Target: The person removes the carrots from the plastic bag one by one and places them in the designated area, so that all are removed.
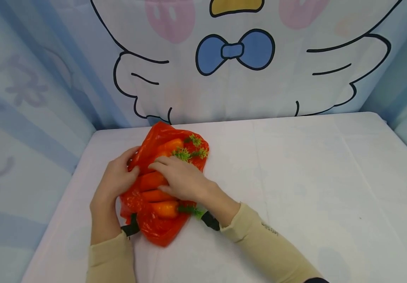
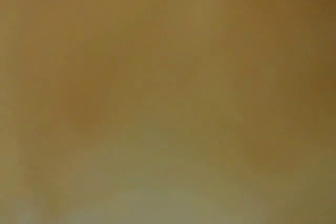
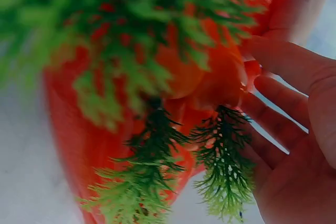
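A red plastic bag (image 1: 164, 236) lies at the left of the table, with several toy carrots (image 1: 152, 181) on or in it, their green leafy tops (image 1: 198, 147) pointing right. My left hand (image 1: 116, 177) holds the bag's left edge, fingers on the far side and thumb nearer. Across the middle carrots lies my right hand (image 1: 182, 177), its fingertips touching them. In the right wrist view, the right hand's fingers (image 3: 283, 119) reach fairly straight toward an orange carrot (image 3: 220, 72), beside dark green fronds (image 3: 226, 150). The left wrist view is only a brown blur.
A white cloth covers the table (image 1: 295, 177), which extends to the right of the bag. Behind it hangs a curtain (image 1: 239, 94) with a cartoon print and a blue bow. Another blue-white curtain (image 1: 23, 157) borders the left side.
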`<state>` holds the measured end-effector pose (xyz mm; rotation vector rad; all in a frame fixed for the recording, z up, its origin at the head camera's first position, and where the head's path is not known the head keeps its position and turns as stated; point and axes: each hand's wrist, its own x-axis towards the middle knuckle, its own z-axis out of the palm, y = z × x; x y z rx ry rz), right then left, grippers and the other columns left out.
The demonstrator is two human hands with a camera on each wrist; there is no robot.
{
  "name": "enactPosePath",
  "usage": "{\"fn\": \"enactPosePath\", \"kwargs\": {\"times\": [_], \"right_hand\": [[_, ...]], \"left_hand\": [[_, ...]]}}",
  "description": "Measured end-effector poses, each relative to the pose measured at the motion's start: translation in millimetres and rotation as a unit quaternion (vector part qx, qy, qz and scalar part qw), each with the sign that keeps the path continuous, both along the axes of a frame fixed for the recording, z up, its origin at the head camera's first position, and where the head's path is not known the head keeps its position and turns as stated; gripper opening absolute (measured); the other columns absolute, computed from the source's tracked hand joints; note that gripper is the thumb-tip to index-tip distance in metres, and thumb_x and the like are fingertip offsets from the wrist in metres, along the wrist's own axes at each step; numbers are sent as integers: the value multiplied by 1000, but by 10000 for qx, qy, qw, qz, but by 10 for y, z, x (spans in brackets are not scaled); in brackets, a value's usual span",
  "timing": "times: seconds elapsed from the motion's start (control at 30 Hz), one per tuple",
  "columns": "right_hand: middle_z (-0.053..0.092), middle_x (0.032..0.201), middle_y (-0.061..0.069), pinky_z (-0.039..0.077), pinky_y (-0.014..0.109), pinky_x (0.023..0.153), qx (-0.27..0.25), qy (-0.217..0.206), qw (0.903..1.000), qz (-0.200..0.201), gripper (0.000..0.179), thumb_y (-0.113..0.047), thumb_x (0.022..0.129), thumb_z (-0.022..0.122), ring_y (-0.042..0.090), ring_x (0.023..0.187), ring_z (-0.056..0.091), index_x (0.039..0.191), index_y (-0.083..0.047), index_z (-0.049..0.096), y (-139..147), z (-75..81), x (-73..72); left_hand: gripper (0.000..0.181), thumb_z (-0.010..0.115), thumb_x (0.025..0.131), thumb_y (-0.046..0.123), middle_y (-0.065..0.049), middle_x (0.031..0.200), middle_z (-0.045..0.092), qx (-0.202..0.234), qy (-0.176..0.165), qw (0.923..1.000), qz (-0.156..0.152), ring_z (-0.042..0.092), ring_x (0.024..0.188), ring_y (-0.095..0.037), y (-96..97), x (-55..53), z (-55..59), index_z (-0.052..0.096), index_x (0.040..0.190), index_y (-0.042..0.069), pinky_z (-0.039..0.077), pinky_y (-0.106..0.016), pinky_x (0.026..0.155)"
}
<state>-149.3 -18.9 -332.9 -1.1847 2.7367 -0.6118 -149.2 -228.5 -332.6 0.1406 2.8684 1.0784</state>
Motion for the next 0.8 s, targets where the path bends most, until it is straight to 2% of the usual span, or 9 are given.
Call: {"fn": "enactPosePath", "kwargs": {"times": [0.27, 0.47, 0.8], "right_hand": [[56, 138, 2, 44, 27, 104, 307, 419, 9986, 126, 52, -29, 93, 73, 18, 126, 51, 141, -13, 58, -27, -134, 9], [58, 137, 2, 40, 29, 108, 401, 732, 9965, 94, 50, -30, 94, 72, 20, 123, 52, 140, -13, 59, -43, -196, -9], [61, 133, 3, 41, 27, 106, 306, 854, 9959, 22, 48, -31, 96, 70, 19, 119, 54, 139, -13, 60, -91, -251, -29]], "left_hand": [[54, 45, 98, 7, -22, 136, 56, 106, -93, 9999, -6, 56, 111, -39, -5, 36, -22, 43, 152, 6, 48, -58, 97], [54, 45, 98, 6, -23, 138, 55, 76, -87, 9999, -85, 55, 113, -40, 2, 25, -10, 43, 152, 6, 45, -60, 100], [54, 44, 97, 3, -24, 137, 55, -116, 17, 9998, -164, 55, 116, -42, -42, 3, -3, 44, 151, 4, 43, -62, 102]]}}
